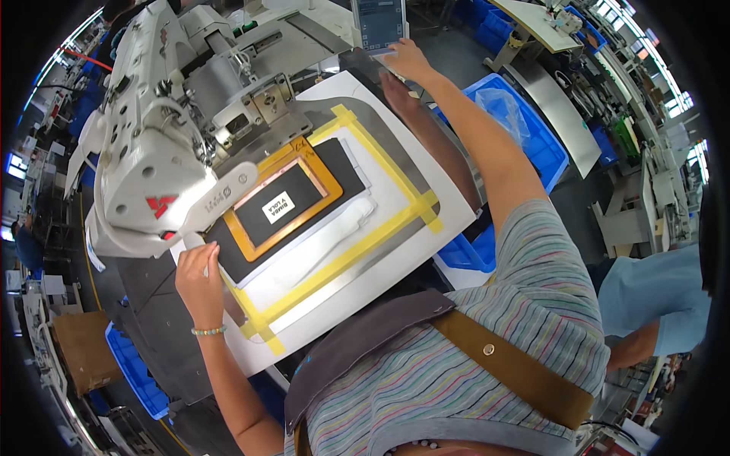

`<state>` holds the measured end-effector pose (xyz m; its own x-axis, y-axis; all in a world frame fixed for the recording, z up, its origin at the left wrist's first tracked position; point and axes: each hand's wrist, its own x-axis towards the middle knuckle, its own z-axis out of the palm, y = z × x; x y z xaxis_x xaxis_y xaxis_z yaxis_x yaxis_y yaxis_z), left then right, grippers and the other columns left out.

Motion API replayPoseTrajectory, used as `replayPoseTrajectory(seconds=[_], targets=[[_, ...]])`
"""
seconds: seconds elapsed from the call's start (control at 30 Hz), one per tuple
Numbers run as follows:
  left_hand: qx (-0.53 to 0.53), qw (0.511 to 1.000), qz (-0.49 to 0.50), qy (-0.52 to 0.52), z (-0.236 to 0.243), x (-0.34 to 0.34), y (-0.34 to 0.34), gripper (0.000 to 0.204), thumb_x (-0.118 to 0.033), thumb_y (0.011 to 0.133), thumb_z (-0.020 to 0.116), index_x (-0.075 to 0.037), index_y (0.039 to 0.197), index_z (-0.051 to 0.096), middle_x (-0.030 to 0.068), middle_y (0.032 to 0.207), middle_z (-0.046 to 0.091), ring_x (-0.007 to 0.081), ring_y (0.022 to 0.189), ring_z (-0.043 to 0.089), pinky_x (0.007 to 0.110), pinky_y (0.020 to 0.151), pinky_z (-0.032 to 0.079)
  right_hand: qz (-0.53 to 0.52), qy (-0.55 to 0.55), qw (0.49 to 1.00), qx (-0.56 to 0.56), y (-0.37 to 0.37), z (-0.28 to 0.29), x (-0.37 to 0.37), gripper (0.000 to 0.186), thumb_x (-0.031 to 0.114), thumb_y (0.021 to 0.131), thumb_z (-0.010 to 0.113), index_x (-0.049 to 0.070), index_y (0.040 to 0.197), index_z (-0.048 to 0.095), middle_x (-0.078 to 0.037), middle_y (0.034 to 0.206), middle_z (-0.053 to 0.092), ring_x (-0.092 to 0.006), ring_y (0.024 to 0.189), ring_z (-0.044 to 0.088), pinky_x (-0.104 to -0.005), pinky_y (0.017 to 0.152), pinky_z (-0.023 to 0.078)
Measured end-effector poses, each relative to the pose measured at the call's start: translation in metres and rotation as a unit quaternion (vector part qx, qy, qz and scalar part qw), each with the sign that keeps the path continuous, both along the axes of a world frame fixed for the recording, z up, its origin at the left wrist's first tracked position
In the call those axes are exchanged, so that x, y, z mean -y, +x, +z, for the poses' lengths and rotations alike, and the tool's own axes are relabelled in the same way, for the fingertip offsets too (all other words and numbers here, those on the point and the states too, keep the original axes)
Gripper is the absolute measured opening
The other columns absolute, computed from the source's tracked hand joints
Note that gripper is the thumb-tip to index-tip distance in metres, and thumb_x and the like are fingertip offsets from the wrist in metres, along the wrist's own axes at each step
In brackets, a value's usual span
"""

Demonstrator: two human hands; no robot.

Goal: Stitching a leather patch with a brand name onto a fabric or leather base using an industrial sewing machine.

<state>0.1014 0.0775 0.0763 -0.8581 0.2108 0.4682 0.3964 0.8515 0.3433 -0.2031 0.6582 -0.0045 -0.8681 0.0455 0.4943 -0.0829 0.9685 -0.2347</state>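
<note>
My left hand is at the near-left edge of a white board, fingertips drawn together; what they hold, if anything, is hidden. The board lies under the sewing machine's head and bears yellow tape. On it an orange frame surrounds a black piece with a white label, above dark and white layers. My right hand reaches to the lower edge of a touchscreen panel, index finger out, apparently holding nothing. My right forearm shows mirrored in a dark shiny strip beside the board.
A blue bin with a plastic bag is right of the machine. A person in a light blue top is close at my right. A cardboard box and another blue bin are at left. Workbenches line both sides.
</note>
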Motion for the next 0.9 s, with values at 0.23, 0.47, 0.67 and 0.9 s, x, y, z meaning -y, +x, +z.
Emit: replayPoseTrajectory(seconds=[0.23, 0.47, 0.67, 0.9], targets=[[0.032, 0.996, 0.083, 0.025, -0.008, -0.007, 0.013, 0.013, -0.004, 0.092, 0.068, 0.003, 0.099, 0.076, 0.0137, 0.097, 0.075, 0.0291, 0.092, 0.068, 0.037, 0.085, 0.053, -0.073, -0.021, 0.977, 0.199, -0.060, -0.071, -0.006, 0.060, 0.053, 0.083, 0.072, 0.021, 0.133, 0.069, -0.023, 0.170, 0.012, -0.0488, 0.152, 0.020, -0.0567, 0.120, 0.030], [0.054, 0.991, 0.122, 0.016, -0.005, -0.011, 0.011, 0.013, -0.006, 0.092, 0.069, 0.001, 0.099, 0.078, 0.0165, 0.098, 0.076, 0.0329, 0.093, 0.069, 0.041, 0.087, 0.051, -0.083, -0.045, 0.971, 0.218, -0.082, -0.078, -0.009, 0.051, 0.051, 0.081, 0.074, 0.025, 0.125, 0.074, -0.022, 0.172, 0.004, -0.0486, 0.154, 0.015, -0.0558, 0.121, 0.029], [0.083, 0.988, 0.133, 0.000, -0.008, -0.006, 0.010, 0.016, -0.006, 0.094, 0.068, 0.002, 0.104, 0.078, 0.0162, 0.101, 0.076, 0.0294, 0.095, 0.070, 0.038, 0.088, 0.053, -0.081, -0.067, 0.988, 0.114, -0.088, -0.079, -0.003, 0.041, 0.046, 0.080, 0.077, 0.022, 0.113, 0.079, -0.022, 0.172, 0.007, -0.0417, 0.157, 0.011, -0.0541, 0.120, 0.030], [0.076, 0.988, 0.132, 0.004, -0.004, -0.008, 0.013, 0.017, -0.004, 0.095, 0.066, 0.002, 0.106, 0.077, 0.0154, 0.102, 0.076, 0.0285, 0.094, 0.070, 0.037, 0.088, 0.053, -0.049, -0.089, 0.993, 0.059, -0.097, -0.084, 0.001, 0.024, 0.038, 0.079, 0.072, 0.020, 0.093, 0.081, -0.024, 0.170, 0.015, -0.0433, 0.155, 0.016, -0.0548, 0.120, 0.030]])
